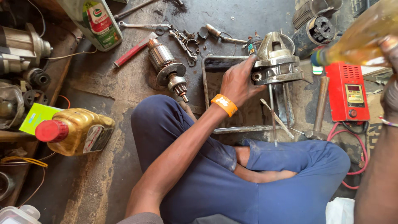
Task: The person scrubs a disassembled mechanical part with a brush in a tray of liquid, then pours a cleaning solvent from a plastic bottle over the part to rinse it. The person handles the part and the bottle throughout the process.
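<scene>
My left hand [238,81], with an orange wristband, grips a metal motor housing [277,60] and holds it over a shallow metal tray [224,129]. Two long bolts hang down from the housing. My right hand [391,54] at the right edge holds a clear bottle of yellow liquid [358,39], tilted with its blue neck pointing towards the housing. I sit cross-legged in blue trousers on the floor.
An armature [168,68] lies left of the tray, with a red-handled tool [132,50], wrenches and small parts behind it. A red tester box [347,92] with a hammer [320,108] beside it is on the right. A red-capped oil bottle [76,130] lies at left.
</scene>
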